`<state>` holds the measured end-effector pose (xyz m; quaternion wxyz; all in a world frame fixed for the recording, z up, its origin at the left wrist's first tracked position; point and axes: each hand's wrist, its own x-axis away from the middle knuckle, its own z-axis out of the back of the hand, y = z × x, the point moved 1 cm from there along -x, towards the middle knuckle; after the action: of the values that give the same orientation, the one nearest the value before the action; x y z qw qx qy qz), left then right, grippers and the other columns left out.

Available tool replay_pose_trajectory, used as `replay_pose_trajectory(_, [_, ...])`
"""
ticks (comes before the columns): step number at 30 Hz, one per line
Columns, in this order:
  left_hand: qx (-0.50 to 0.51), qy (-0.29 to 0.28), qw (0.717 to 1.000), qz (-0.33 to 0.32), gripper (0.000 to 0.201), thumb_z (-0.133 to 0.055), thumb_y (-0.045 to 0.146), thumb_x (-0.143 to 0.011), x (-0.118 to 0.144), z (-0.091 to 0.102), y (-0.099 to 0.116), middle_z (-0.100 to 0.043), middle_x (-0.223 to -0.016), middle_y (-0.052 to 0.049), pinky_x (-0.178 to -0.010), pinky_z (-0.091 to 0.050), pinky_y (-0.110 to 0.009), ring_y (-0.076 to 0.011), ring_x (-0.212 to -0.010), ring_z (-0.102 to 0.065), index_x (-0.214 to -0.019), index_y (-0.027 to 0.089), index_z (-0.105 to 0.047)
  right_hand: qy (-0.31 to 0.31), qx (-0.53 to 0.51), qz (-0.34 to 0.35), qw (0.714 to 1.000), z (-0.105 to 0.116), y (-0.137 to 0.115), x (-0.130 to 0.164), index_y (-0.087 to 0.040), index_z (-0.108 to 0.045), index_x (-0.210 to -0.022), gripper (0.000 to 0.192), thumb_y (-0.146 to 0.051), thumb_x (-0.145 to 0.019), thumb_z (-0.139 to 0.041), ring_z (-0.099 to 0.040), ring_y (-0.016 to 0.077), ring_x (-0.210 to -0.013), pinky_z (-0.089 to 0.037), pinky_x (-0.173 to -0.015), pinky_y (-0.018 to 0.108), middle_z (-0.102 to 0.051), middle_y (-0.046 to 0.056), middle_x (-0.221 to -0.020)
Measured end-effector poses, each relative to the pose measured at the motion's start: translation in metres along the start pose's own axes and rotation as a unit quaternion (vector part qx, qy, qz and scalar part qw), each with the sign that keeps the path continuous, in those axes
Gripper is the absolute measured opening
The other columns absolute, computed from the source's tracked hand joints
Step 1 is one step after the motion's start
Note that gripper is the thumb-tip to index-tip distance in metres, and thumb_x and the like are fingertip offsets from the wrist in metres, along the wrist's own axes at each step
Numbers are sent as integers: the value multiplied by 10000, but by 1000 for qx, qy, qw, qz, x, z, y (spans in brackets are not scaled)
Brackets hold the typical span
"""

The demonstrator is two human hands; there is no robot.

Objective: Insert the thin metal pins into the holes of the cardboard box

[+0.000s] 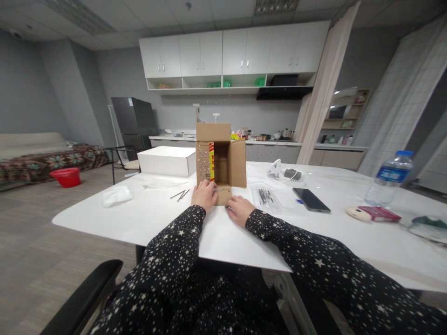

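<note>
Nearest, two star-print sleeves (279, 232) reaching out over the white table (157, 218). Left hand (204, 195) lying knuckles-up, fingers curled against the lower left corner of the cardboard box (220, 160), touching it; whether anything is pinched underneath, cannot tell. Right hand (240, 209) flat and fairly relaxed on the tabletop, fingertips just at the box's near flap, nothing visibly gripped.

Box standing at the middle of the table, just beyond both hands. Long axis upright, open mouth facing back toward the near edge, flaps spread: one up top, one swung out right, one folded down onto the table at the fingertips. Yellow-and-red print showing on the left inner wall.

Left of the hands, two thin metal pieces (180, 195) lying on the table, and farther left a crumpled white cloth (116, 195). Right of the hands, a clear plastic bag (266, 197) with dark items inside, then a dark phone (311, 200) face up. Far right, a pink case (379, 213) and a water bottle (389, 178) standing upright.

Beyond, left of the box, a closed white box (166, 161). Behind the cardboard box on the right, a white headset-like thing (287, 173).
</note>
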<state>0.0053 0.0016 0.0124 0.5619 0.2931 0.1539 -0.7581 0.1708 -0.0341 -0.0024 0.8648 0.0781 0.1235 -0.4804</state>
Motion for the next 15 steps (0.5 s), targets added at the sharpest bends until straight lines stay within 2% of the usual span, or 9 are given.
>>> replay_pose_trajectory(15, [-17,-31,998,45,253,-461,260,-817,0,0,-1,-565,-1077,-83,-868,-371,-399,-256,-1057,-492,-1048,222,-557,5,-2,-7,1000,3,-2,1,-195,-614,-1036,244,-245,-888,-426,-486,209,-969,-372,-817,318,-582,81,-1034])
